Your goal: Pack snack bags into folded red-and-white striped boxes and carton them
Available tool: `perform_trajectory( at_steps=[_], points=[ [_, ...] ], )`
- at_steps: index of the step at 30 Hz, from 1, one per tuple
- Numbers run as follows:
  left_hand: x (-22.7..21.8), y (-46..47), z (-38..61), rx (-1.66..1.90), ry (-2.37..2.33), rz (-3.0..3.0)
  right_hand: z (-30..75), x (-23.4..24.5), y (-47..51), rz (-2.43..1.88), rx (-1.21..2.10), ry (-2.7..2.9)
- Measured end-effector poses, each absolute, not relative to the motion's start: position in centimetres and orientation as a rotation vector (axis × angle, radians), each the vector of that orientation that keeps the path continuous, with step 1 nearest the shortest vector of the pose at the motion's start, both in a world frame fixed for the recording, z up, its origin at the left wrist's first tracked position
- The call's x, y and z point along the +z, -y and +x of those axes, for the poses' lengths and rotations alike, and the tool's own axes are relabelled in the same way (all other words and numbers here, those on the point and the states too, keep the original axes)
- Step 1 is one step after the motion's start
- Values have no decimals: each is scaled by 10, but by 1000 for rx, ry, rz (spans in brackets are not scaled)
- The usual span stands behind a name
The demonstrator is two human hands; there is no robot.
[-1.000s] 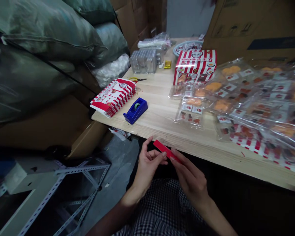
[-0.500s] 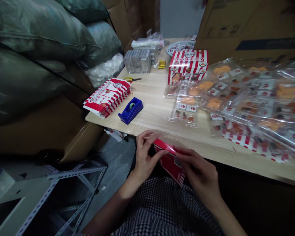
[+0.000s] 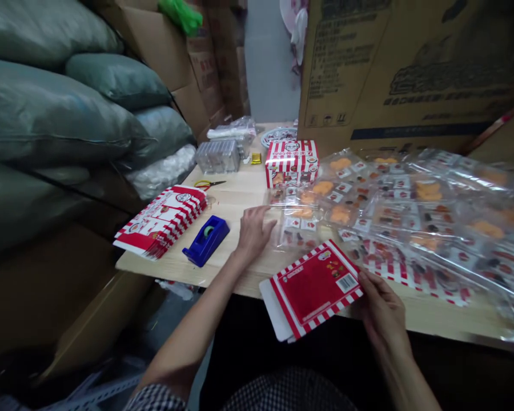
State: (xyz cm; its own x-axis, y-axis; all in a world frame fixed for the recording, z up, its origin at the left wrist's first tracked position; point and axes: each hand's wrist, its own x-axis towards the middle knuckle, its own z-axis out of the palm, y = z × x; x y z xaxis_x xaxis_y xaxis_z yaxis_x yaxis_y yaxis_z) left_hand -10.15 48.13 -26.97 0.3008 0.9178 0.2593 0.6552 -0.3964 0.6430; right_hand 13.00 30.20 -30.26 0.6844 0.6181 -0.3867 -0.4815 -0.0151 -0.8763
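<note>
My right hand (image 3: 381, 311) grips the right end of a flat red-and-white striped carton (image 3: 310, 288), which lies with its barcode side up over the table's front edge. My left hand (image 3: 253, 231) rests palm down on the wooden table (image 3: 223, 260), its fingertips at the edge of the clear plastic sheets of packaged orange and red miniature food pieces (image 3: 411, 222). A stack of folded striped cartons (image 3: 160, 220) lies to the left of a blue tape dispenser (image 3: 206, 241). A made-up striped box (image 3: 292, 164) stands behind my left hand.
Yellow-handled scissors (image 3: 208, 184), a clear plastic case (image 3: 217, 156) and a small gold packet (image 3: 256, 158) lie on the table's far part. Large grey-green sacks (image 3: 68, 114) rise at the left. A big cardboard carton (image 3: 389, 74) stands behind the table.
My left hand has let go of the carton and moved forward onto the table. The carton now lies flat under my right hand, further right. The view has tilted upward.
</note>
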Motion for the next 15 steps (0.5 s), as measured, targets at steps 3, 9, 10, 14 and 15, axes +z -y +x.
perform_trajectory(
  at_steps=[3, 9, 10, 14, 15],
  points=[
    [-278, -512, -90, 657, -1491, 2097, 135, -307, -289, -1338, 918, 52],
    [-285, -492, -61, 396, -1127, 2354, 139, -294, -257, -1379, 997, 13],
    [-289, -485, -58, 323, -1049, 2379, 142, -293, -255, -1388, 982, 3],
    [-315, -466, -51, 264, -996, 2554, 152, -290, -248, -1404, 907, -57],
    [-322, -463, -53, 308, -1040, 2585, 154, -291, -247, -1403, 894, -71]
  ],
)
